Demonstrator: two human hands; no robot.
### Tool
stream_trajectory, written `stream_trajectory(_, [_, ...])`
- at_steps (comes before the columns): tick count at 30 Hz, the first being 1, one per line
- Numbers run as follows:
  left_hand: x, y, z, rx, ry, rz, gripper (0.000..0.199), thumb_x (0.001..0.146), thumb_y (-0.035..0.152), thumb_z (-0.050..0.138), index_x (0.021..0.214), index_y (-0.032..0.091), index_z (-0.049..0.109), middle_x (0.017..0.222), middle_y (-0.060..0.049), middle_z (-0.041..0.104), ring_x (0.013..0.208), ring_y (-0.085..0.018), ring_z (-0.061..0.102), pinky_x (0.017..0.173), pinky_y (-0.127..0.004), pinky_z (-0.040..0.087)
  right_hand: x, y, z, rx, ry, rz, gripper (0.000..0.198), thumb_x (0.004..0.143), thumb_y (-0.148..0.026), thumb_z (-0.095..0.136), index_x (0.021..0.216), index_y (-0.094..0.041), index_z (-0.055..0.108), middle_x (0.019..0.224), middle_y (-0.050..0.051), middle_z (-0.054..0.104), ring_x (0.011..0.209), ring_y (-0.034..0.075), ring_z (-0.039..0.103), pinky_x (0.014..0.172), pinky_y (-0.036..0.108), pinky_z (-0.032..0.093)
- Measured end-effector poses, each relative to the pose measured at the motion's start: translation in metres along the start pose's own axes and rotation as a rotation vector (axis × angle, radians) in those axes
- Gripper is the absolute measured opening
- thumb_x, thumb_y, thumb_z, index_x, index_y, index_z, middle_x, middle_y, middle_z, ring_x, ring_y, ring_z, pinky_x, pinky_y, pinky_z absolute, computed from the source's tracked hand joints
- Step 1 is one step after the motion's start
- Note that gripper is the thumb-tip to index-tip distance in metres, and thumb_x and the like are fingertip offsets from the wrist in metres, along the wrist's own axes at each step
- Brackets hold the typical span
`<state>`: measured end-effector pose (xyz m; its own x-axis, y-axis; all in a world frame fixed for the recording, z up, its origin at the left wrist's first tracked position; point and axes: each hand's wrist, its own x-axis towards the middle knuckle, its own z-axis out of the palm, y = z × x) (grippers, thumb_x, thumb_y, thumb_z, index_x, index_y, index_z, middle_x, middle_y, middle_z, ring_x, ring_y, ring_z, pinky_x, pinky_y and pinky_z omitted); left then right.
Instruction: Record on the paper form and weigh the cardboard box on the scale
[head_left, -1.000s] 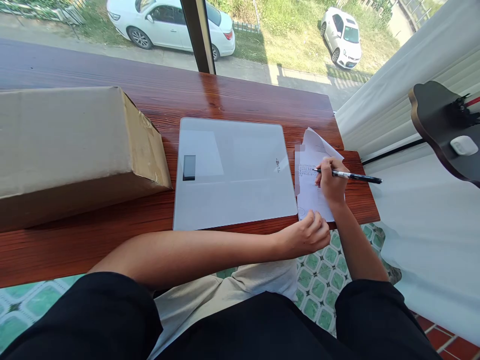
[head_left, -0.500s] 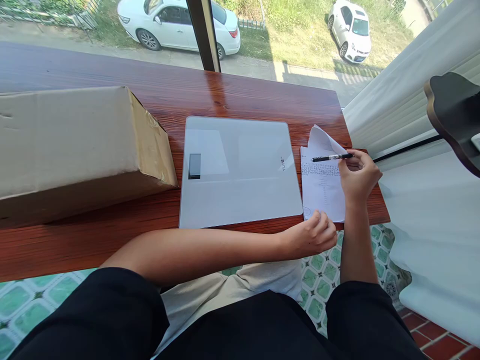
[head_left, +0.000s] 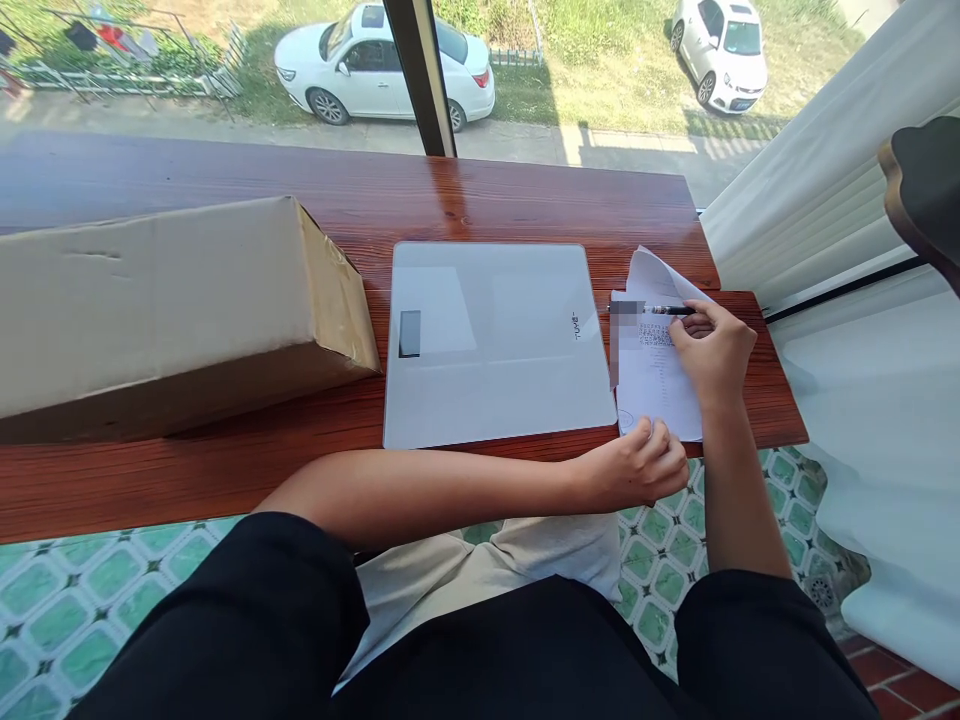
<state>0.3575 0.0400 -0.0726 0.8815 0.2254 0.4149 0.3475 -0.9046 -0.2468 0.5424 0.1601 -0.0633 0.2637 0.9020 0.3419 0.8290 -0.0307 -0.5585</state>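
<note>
Head view: right hand [head_left: 712, 352] fingers pinch pen [head_left: 670, 310], axis horizontal over paper [head_left: 660, 390]; left hand [head_left: 637, 465] curled on paper's lower edge.

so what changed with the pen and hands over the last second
The right hand stopped writing and turned the pen: a second ago it slanted out to the right, now it lies flat across the top of the paper, pointing left, with the fingers on its right end. The left hand stayed at the paper's near corner. The scale and cardboard box did not move.
</note>
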Motion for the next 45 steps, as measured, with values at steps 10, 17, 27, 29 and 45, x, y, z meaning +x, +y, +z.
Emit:
stream_trajectory(10, [-0.001, -0.004, -0.004, 0.014, -0.065, 0.037, 0.039, 0.098, 0.023, 0.045, 0.134, 0.016, 0.056, 0.13, -0.015, 0.065, 0.114, -0.026, 0.066, 0.098, -0.044, 0.05, 0.001, 0.001, 0.004, -0.014, -0.03, -0.01, 0.033, 0.077, -0.024, 0.068, 0.107, -0.017, 0.077, 0.078, 0.005, 0.071, 0.07, 0.018, 0.066, 0.088, 0.036, 0.057])
stream_trajectory(17, [-0.007, -0.001, 0.002, 0.1, -0.003, 0.053, 0.04, 0.099, 0.025, 0.041, 0.135, 0.018, 0.056, 0.132, -0.012, 0.064, 0.129, -0.026, 0.057, 0.108, -0.044, 0.043, 0.001, -0.002, 0.006, -0.008, -0.035, -0.007, 0.033, 0.078, -0.027, 0.068, 0.107, -0.016, 0.078, 0.077, 0.007, 0.072, 0.071, 0.02, 0.066, 0.089, 0.038, 0.055])
stream_trajectory(27, [-0.008, -0.003, 0.0, 0.173, -0.03, 0.128, 0.042, 0.099, 0.024, 0.04, 0.14, 0.025, 0.047, 0.132, -0.012, 0.064, 0.119, -0.021, 0.06, 0.1, -0.038, 0.042, 0.001, -0.004, 0.01, -0.063, -0.042, -0.025, 0.036, 0.081, -0.031, 0.065, 0.112, -0.016, 0.077, 0.076, 0.007, 0.071, 0.076, 0.023, 0.066, 0.089, 0.039, 0.051])
stream_trajectory(29, [-0.009, -0.004, 0.0, 0.159, -0.011, 0.166, 0.041, 0.099, 0.023, 0.041, 0.14, 0.024, 0.047, 0.131, -0.012, 0.064, 0.118, -0.021, 0.06, 0.098, -0.038, 0.042, 0.001, -0.006, 0.01, -0.089, -0.022, -0.04, 0.033, 0.084, -0.032, 0.06, 0.108, -0.017, 0.077, 0.075, 0.007, 0.07, 0.076, 0.023, 0.064, 0.082, 0.036, 0.048])
stream_trajectory(45, [-0.041, -0.033, -0.024, 0.053, 0.208, 0.31, 0.032, 0.095, 0.024, 0.055, 0.126, 0.023, 0.06, 0.103, -0.006, 0.063, 0.089, -0.014, 0.055, 0.081, -0.032, 0.042, -0.002, -0.012, 0.013, -0.225, -0.042, -0.061, 0.024, 0.094, -0.037, 0.047, 0.089, -0.018, 0.062, 0.075, 0.004, 0.064, 0.063, 0.012, 0.042, 0.063, 0.027, 0.018])
